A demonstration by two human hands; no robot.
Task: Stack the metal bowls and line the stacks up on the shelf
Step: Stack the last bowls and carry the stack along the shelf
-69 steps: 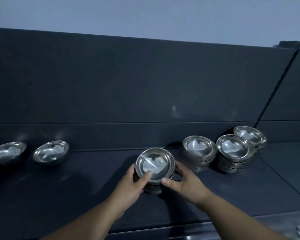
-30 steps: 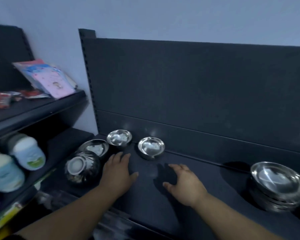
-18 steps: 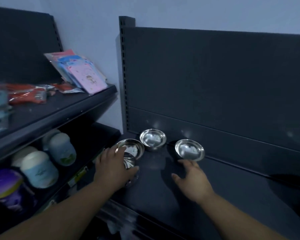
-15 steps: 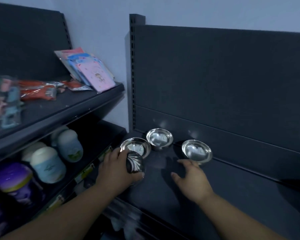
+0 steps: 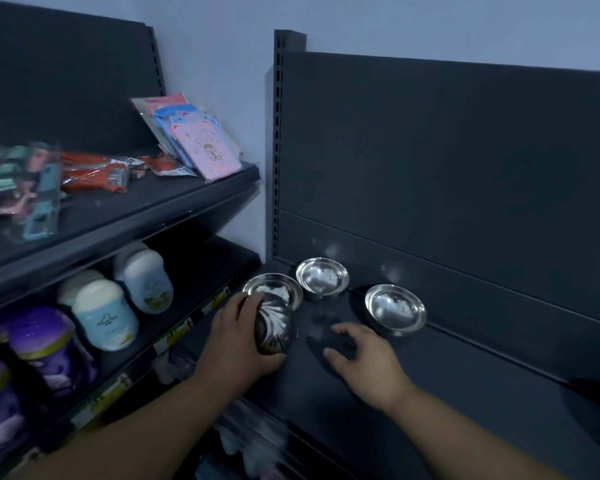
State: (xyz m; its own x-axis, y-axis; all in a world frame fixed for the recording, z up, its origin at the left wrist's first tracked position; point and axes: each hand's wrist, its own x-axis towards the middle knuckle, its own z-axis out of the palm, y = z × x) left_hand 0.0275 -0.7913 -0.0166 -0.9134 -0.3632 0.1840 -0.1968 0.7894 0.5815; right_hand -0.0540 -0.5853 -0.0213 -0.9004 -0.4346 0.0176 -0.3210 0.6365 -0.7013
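My left hand (image 5: 234,341) grips a metal bowl (image 5: 274,325) tipped on its side, its underside facing me, at the left end of the dark shelf (image 5: 395,386). Just behind it lies an upright bowl (image 5: 274,289), partly hidden. A second upright bowl (image 5: 322,278) sits against the back panel, and a third (image 5: 395,309) stands further right. My right hand (image 5: 364,362) hovers over the shelf with its fingers spread and loosely bent, holding nothing, a little short of the third bowl.
To the left stands another shelving unit: packets and pink cards (image 5: 201,147) on its upper shelf, white-capped jars (image 5: 106,320) and purple tubs (image 5: 49,344) below. A perforated upright post (image 5: 278,143) separates the two units. The shelf's front edge runs below my forearms.
The view swung left, away from the finished stacks on the right. My left hand reached the upside-down bowl, gripped it and tipped it up on its side. My right hand moved towards the rightmost bowl.
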